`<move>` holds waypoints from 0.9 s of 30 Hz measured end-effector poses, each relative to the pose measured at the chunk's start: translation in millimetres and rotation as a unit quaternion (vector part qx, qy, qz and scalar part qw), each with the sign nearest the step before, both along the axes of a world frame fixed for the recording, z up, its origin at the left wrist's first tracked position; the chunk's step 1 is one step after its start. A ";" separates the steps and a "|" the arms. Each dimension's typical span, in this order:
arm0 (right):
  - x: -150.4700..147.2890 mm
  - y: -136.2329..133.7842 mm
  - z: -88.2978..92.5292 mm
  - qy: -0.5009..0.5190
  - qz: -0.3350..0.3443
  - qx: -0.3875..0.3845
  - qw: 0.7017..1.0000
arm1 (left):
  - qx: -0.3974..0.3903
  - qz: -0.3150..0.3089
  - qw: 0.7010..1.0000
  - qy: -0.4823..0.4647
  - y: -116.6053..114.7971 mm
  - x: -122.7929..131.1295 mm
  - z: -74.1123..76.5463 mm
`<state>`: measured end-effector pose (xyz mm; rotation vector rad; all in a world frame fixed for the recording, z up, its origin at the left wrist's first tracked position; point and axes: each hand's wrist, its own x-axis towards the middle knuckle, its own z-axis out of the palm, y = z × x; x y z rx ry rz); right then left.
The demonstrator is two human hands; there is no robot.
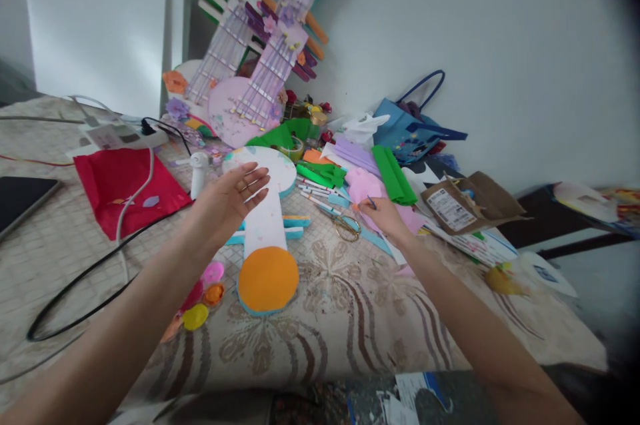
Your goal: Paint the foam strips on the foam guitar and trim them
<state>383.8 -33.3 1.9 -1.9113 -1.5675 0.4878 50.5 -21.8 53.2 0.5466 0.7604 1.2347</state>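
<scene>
My left hand (233, 202) is open, palm up with its fingers spread, above the edge of a white paper cutout shaped like a guitar (265, 218). At the cutout's near end is an orange disc (268, 278) with a blue rim. My right hand (383, 215) is closed in a pinch on a slim dark-blue pen-like stick (371, 202), over pink paper (361, 184). Just left of that hand lie gold-handled scissors (347, 228), flat on the tablecloth. Blue and orange strips (296, 222) stick out beside the cutout's neck.
Two decorated guitar models (240, 102) lean against the wall. A red pouch (125, 185), white cable and white glue gun (199, 172) are on the left. Green paper rolls (393, 175), a blue bag (407, 128) and an open cardboard box (465, 202) stand right. Small coloured pots (196, 316) sit in front.
</scene>
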 end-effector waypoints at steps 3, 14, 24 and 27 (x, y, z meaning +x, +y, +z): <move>4.9 5.9 -1.5 -0.028 -0.019 0.001 0.999 | 0.025 -0.011 0.999 0.024 -3.8 0.7 -2.5; 7.4 10.1 18.3 0.150 -0.001 -0.044 0.988 | 0.159 -0.026 0.973 0.163 -9.9 -2.3 -14.5; 1.7 13.3 35.6 0.388 0.038 -0.093 0.916 | 0.162 -0.009 0.957 0.241 -29.0 -19.7 -26.3; -3.1 13.7 39.5 0.428 0.038 -0.092 0.898 | 0.147 0.015 0.941 0.304 -44.3 -35.0 -25.2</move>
